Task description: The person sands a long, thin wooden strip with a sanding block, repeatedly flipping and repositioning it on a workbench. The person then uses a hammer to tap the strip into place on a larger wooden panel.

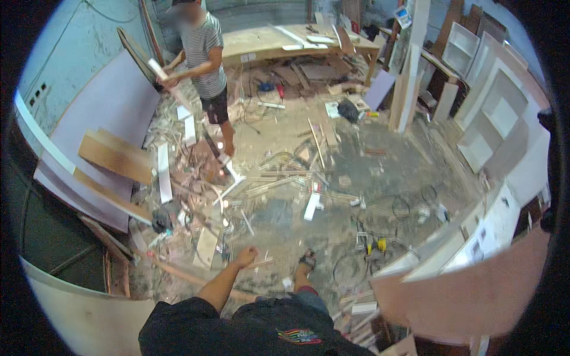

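Observation:
My left hand (246, 257) hangs low in front of me, over the littered floor, with its fingers loosely curled. Nothing shows in it. A thin pale wood strip (261, 263) appears right beside it, seemingly lying on the floor below. A flat wooden board (206, 248) lies to the left of this hand. My right hand is out of the picture. One of my feet, in a dark sandal (307, 260), is planted just right of my left hand. At the far left, another person in a striped shirt (205, 56) holds a narrow white board (157, 69).
Wood offcuts and sticks (279, 178) cover the middle floor. A cable and a yellow tool (376, 245) lie to the right. Large panels (98, 136) lean left; white cabinet frames (493, 118) and a brown sheet (463, 285) stand right. A workbench (255, 41) stands behind.

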The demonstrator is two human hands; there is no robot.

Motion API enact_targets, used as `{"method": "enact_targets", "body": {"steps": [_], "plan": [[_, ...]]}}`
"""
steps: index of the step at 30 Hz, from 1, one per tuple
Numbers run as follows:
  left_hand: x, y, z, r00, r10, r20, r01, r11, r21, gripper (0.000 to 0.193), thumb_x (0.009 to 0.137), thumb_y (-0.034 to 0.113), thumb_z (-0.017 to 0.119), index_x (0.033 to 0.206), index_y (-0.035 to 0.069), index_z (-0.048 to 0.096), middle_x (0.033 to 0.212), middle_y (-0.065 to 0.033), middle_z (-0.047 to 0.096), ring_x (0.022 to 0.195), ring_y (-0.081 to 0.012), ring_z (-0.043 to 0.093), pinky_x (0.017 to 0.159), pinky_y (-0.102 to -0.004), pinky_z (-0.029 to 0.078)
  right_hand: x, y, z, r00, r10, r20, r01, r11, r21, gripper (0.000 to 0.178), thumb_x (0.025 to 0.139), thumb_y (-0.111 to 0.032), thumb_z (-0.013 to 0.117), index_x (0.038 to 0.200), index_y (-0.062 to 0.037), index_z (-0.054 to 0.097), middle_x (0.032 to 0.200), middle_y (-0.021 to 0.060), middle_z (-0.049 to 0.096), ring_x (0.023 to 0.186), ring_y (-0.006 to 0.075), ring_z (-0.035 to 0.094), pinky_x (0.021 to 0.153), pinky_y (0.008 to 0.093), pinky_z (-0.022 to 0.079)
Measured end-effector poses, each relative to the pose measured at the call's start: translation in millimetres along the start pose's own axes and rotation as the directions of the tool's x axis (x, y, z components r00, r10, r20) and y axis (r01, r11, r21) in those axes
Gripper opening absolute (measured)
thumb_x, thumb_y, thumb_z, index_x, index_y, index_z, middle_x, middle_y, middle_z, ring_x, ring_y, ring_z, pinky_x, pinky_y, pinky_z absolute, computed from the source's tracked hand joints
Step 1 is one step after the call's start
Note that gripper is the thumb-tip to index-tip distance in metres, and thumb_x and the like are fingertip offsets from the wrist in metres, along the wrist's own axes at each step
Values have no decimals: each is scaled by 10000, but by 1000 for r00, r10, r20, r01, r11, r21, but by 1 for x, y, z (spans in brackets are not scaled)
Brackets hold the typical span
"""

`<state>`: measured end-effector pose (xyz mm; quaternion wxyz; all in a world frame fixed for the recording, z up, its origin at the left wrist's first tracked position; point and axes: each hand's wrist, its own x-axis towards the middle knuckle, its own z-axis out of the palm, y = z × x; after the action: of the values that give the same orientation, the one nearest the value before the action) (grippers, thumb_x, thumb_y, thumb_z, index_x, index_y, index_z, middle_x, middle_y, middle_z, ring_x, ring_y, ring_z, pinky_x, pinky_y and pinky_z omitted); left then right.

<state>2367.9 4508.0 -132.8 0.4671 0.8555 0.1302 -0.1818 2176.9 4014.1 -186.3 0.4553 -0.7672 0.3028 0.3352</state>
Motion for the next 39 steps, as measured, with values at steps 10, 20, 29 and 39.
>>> {"method": "enact_targets", "body": {"steps": [10, 20, 29, 39], "plan": [[62, 13, 17, 905, -348, 244, 353, 935, 28, 460, 946, 409, 527, 1002, -4, 722, 1061, -202, 731, 943, -337, 694, 860, -460, 530, 294, -385, -150, 907, -362, -214, 402, 897, 183, 149, 978, -165, 601, 961, -47, 688, 703, 54, 597, 587, 171, 564, 526, 327, 466], [318, 89, -48, 776, -606, 176, 614, 789, 15, 518, 952, 454, 545, 1127, -12, 688, 1187, -246, 678, 1086, -386, 653, 948, -463, 508, 416, -903, -223, 641, -699, -316, 767, 580, 273, 299, 959, -105, 623, 1232, 7, 668, 955, 61, 704, 791, 119, 624, 737, 277, 503], [781, 258, -220, 968, -157, -196, 163, 987, 13, 465, 979, 446, 554, 1038, 7, 696, 996, -214, 716, 960, -358, 689, 847, -479, 519, 557, -766, -181, 896, -426, 128, 407, 667, -624, 410, 897, -292, 646, 1235, -63, 680, 1103, 170, 722, 985, 341, 685, 871, 500, 522], [1040, 485, -310, 923, 30, -382, -207, 879, -429, 283, 951, 274, 642, 1073, 19, 665, 951, -106, 696, 912, -195, 648, 817, -337, 514, 699, -977, -253, 995, -7, 104, 36, 961, -274, 387, 949, -335, 608, 1232, -73, 643, 941, 127, 693, 843, 289, 676, 767, 466, 541]]}}
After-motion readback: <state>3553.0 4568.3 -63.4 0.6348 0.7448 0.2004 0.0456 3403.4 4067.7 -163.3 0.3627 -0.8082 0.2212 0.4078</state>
